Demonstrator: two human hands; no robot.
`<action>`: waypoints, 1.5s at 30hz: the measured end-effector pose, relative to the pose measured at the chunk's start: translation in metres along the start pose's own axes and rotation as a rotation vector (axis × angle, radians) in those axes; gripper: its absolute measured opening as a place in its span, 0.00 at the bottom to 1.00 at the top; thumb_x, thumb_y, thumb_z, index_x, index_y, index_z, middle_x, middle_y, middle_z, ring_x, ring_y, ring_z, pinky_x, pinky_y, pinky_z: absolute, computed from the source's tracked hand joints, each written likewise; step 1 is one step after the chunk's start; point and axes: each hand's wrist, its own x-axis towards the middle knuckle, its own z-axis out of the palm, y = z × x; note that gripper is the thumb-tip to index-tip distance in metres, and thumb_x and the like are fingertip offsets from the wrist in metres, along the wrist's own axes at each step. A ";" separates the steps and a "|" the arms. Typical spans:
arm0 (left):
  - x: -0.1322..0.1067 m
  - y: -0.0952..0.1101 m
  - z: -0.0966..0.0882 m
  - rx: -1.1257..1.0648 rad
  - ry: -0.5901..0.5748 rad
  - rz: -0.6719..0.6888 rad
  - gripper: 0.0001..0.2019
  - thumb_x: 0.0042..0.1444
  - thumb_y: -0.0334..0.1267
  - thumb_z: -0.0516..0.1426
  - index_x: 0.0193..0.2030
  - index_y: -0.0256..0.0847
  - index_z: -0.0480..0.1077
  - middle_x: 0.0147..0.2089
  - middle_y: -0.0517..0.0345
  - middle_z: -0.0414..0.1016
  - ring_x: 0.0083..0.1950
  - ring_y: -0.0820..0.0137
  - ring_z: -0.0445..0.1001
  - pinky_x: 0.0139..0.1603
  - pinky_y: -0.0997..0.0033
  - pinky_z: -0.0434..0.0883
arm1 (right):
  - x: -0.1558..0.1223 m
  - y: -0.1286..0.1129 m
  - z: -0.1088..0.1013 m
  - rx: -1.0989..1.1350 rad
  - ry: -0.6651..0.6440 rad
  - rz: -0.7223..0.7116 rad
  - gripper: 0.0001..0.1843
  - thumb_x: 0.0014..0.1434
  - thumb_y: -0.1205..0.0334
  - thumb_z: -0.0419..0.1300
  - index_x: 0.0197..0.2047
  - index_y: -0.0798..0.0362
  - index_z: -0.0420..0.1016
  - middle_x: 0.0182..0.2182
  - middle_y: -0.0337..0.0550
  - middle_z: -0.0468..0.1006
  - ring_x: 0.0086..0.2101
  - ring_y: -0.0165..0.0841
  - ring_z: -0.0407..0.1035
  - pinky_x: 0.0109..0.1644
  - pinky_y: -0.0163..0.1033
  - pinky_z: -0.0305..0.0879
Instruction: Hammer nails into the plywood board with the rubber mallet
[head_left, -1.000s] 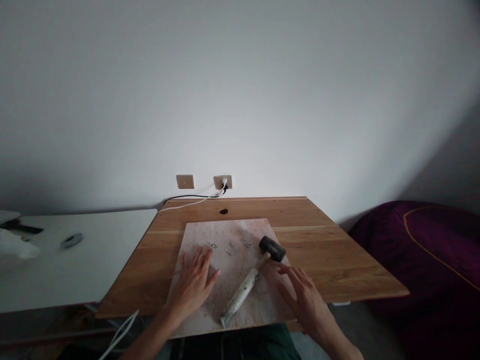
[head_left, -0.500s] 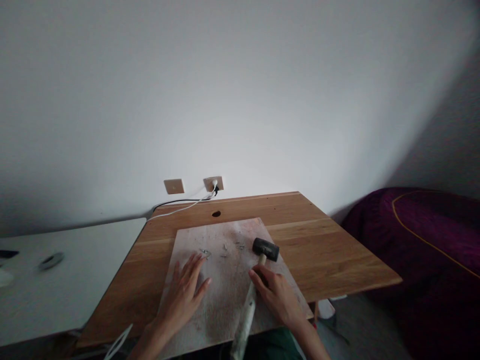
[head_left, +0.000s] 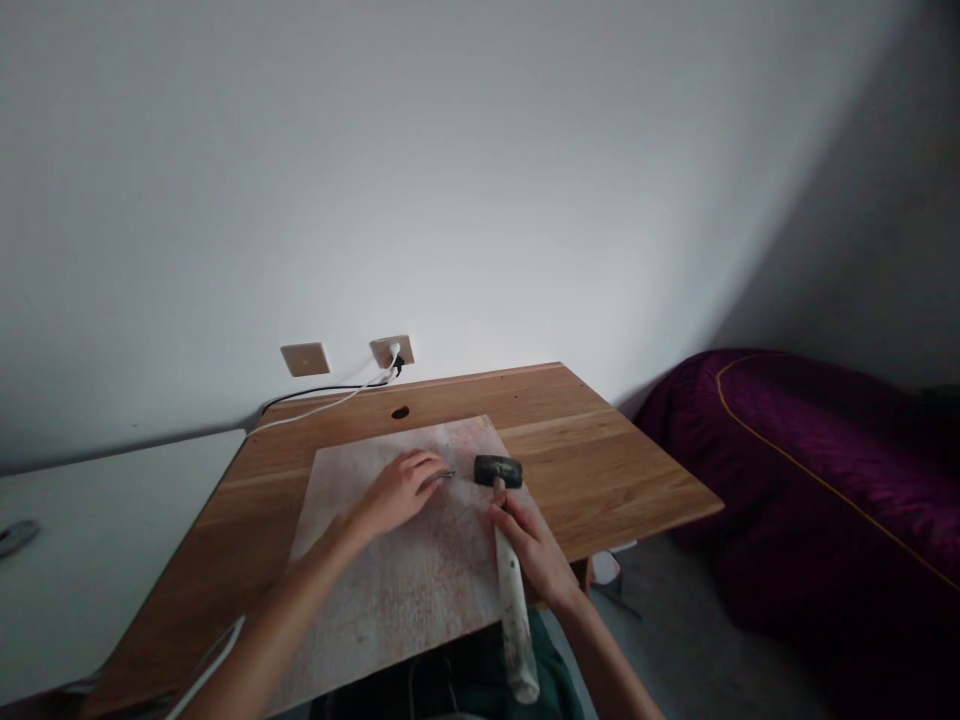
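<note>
A mallet with a black head (head_left: 498, 471) and a pale, worn handle (head_left: 514, 625) lies over the right part of a pale, stained board. My right hand (head_left: 531, 545) is closed around the handle just below the head. Over the middle of the board, my left hand (head_left: 401, 490) has its fingers drawn together and curled down. Small silvery metal pieces (head_left: 448, 474) show at its fingertips, too small to tell if they are nails or screws. The left palm and part of the fingers' underside are hidden.
The board (head_left: 405, 590) rests on a wooden table (head_left: 600, 470) against the wall. Cables run to a wall socket (head_left: 393, 351) behind a round hole in the tabletop. A white table (head_left: 120, 560) with a grey ring-shaped thing (head_left: 16, 537) stands left, a purple covered piece (head_left: 780, 470) right.
My left hand has moved forward and right, from spread fingers to curled fingers over the small metal pieces. The mallet's handle end has swung right, still in my right hand. The view has shifted right.
</note>
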 end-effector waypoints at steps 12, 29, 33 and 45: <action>0.104 -0.070 0.006 -0.224 -0.184 -0.069 0.09 0.61 0.37 0.55 0.35 0.38 0.75 0.31 0.58 0.78 0.32 0.69 0.74 0.36 0.72 0.66 | -0.005 0.005 -0.008 0.135 0.060 0.115 0.21 0.63 0.39 0.60 0.33 0.48 0.70 0.24 0.34 0.66 0.30 0.33 0.65 0.38 0.36 0.64; 0.131 -0.051 -0.148 -0.999 0.581 0.033 0.09 0.58 0.40 0.58 0.29 0.40 0.67 0.24 0.64 0.65 0.27 0.75 0.65 0.31 0.75 0.63 | -0.016 0.002 -0.006 0.067 0.306 0.275 0.28 0.52 0.31 0.68 0.35 0.49 0.83 0.37 0.43 0.80 0.42 0.42 0.73 0.47 0.40 0.70; 0.090 -0.030 -0.113 -0.780 0.184 0.125 0.10 0.65 0.43 0.57 0.36 0.39 0.72 0.29 0.61 0.72 0.31 0.73 0.69 0.35 0.72 0.66 | -0.017 -0.006 0.003 0.224 0.299 0.382 0.28 0.50 0.31 0.69 0.38 0.48 0.79 0.28 0.37 0.74 0.26 0.32 0.66 0.29 0.36 0.67; 0.073 -0.050 -0.011 -0.042 -0.192 0.285 0.05 0.62 0.35 0.59 0.44 0.40 0.75 0.48 0.51 0.80 0.49 0.60 0.78 0.52 0.65 0.70 | -0.016 -0.013 0.008 0.214 0.305 0.384 0.29 0.49 0.31 0.70 0.34 0.49 0.76 0.24 0.35 0.70 0.22 0.28 0.62 0.24 0.33 0.64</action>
